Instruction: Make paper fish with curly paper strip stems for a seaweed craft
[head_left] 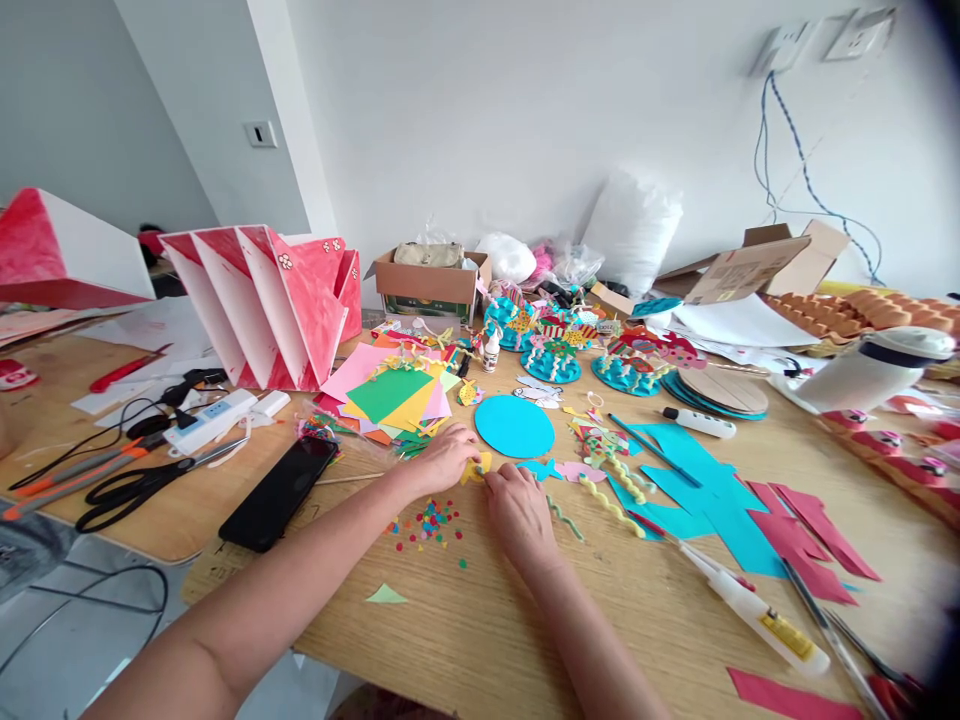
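Observation:
A small yellow paper cutout [474,468] lies on the table between my hands. My left hand [448,456] is closed at its upper left edge, fingertips on the paper. From the right, my right hand [519,508] has its bent fingers pressed together on the same cutout. A blue round disc [514,426] lies just beyond them. Close to my right hand are a blue paper fish shape [540,468] and a pink paper cutout [576,473]. Small coloured paper dots [433,520] are scattered below my left hand. My fingers partly hide the yellow cutout.
Coloured paper sheets [390,396] and a black phone [279,494] lie to the left, with black scissors [142,490] farther out. At the right are blue paper scraps [720,500], a glue bottle [772,625] and red strips [806,545]. Decorated blue discs [551,365] stand behind.

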